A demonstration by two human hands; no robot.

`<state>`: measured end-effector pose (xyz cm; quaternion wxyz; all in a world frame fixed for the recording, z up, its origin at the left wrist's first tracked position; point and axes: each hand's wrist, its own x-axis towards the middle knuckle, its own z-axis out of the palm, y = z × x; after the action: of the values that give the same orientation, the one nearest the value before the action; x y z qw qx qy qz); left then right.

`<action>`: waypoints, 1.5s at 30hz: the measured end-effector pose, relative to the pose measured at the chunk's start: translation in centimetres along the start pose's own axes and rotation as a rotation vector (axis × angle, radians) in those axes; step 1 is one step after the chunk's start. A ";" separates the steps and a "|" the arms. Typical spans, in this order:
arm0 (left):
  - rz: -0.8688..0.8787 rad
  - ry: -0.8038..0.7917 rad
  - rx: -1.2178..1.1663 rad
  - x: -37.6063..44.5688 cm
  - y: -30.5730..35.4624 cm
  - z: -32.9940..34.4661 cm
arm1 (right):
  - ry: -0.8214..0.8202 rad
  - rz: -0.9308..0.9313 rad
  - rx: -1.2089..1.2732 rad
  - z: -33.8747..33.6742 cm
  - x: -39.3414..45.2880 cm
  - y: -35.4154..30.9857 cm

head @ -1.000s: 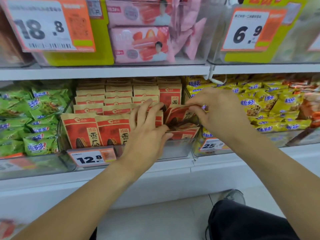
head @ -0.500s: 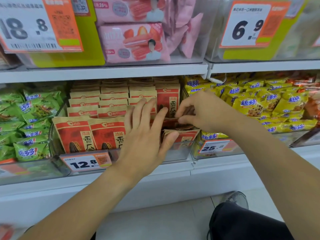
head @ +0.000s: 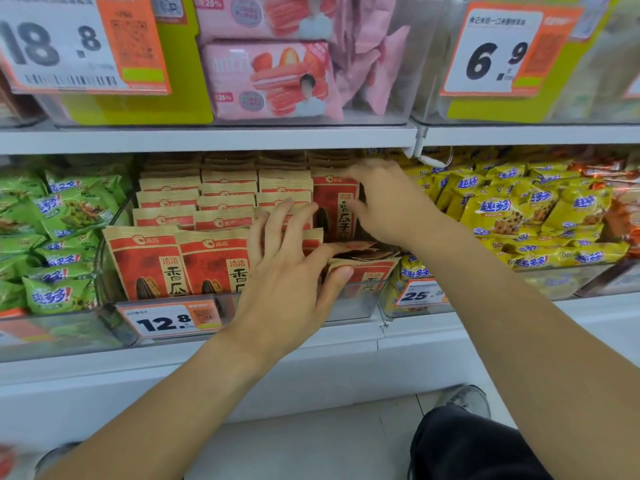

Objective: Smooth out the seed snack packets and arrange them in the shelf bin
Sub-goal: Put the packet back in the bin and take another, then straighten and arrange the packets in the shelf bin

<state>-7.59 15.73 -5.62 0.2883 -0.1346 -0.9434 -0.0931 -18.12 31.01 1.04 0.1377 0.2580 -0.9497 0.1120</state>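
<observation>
Red-and-tan seed packets stand in rows inside a clear shelf bin. My left hand lies over the third column with fingers spread and straight, pressing the packets back; its thumb touches a tipped packet at the bin's front right. Several flattened packets lie between that thumb and forefinger. My right hand reaches into the right column and pinches an upright seed packet by its top right edge, thumb in front, fingers behind.
Green snack bags fill the bin to the left and yellow ones the bin to the right. Price tags 12.8 and 25.8 hang on the fronts. The upper shelf with pink packs overhangs closely.
My right hand has lifted a packet from the tipped pile and stood it upright at the back of the right column. The left hand has stayed pressed on the third column.
</observation>
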 end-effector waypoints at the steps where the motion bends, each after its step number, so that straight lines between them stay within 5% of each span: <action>1: -0.002 -0.001 -0.006 -0.1 -0.1 0.0 | -0.025 0.005 -0.051 0.2 0.4 0.0; 5: 0.016 0.015 -0.089 0.0 -0.7 0.3 | -0.166 0.085 -0.151 0.8 2.0 0.0; 21: 0.041 0.038 -0.100 -0.1 -1.0 0.0 | 0.234 0.071 0.250 -0.4 -1.9 -0.9; 26: 0.130 0.406 -0.394 -0.5 -0.4 -1.9 | 0.597 -0.121 0.295 -2.5 -5.9 -2.7; 31: -0.122 0.549 -0.714 -2.1 0.4 -6.0 | 0.902 -0.221 0.607 -5.6 -8.0 -5.4; 35: -0.317 0.530 -0.967 -3.7 0.1 -8.2 | 0.838 -0.044 0.974 -8.0 -8.3 -7.1; 37: -0.409 0.424 -1.107 -4.5 -0.3 -8.7 | 0.671 0.058 1.159 -8.2 -8.3 -7.6; 41: -0.536 -0.077 -1.395 -5.9 -1.2 -9.0 | 0.102 0.350 1.302 -5.4 -9.0 -8.5; 45: -0.619 -0.412 -1.254 -8.0 -2.0 -8.1 | -0.159 0.512 1.382 -0.7 -11.7 -9.1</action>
<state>2.36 10.24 -3.73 -0.0658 -0.0163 -0.7428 -0.6660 -3.58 28.92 -0.79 -0.1558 0.0638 -0.7001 0.6939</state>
